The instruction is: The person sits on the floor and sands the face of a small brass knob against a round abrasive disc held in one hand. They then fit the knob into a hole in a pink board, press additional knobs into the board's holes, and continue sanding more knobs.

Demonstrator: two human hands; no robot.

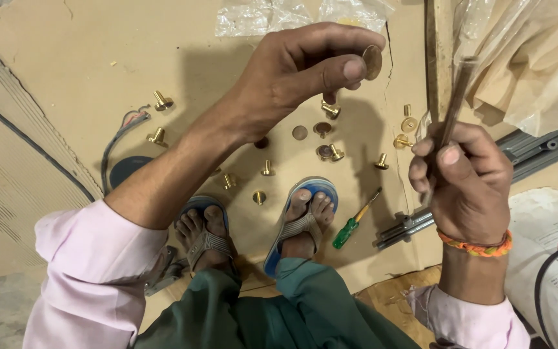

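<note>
My left hand (305,71) is raised over the brown board and pinches a small round brass disc (372,62) between thumb and forefinger. My right hand (466,174) is closed around a thin metal rod (454,103) that points up and away. Several brass screw fittings (330,111) lie scattered on the cardboard (66,58) below my hands, some upright and some on their sides. My two feet in blue sandals (305,216) rest on the board just under them.
A green-handled screwdriver (354,221) lies right of my feet, beside a bundle of metal rods (405,226). Clear plastic bags (292,14) sit at the far edge. Crumpled paper and plastic (537,64) fill the upper right, a white sack (550,245) the lower right.
</note>
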